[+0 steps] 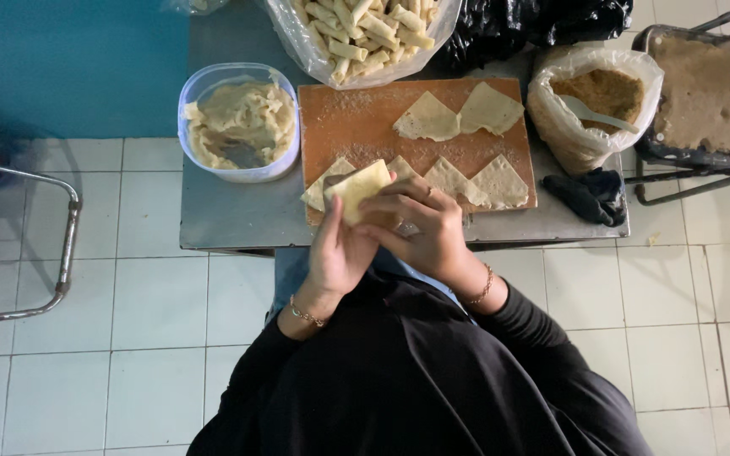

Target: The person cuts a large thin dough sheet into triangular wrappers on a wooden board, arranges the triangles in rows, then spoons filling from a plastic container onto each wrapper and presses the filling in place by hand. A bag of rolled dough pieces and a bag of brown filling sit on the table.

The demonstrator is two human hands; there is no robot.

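We held pastry wrapper at near board edge; left hand cupped it, right hand fingers pinched fold. Thin sheet risked tearing under hard squeeze.

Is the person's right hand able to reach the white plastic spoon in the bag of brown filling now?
Probably not at once: the right hand is busy folding the pastry sheet; otherwise the spoon lies unobstructed.

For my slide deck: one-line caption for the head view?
Both hands, left and right, fold a wrapper above a board of wrappers, beside a tub.
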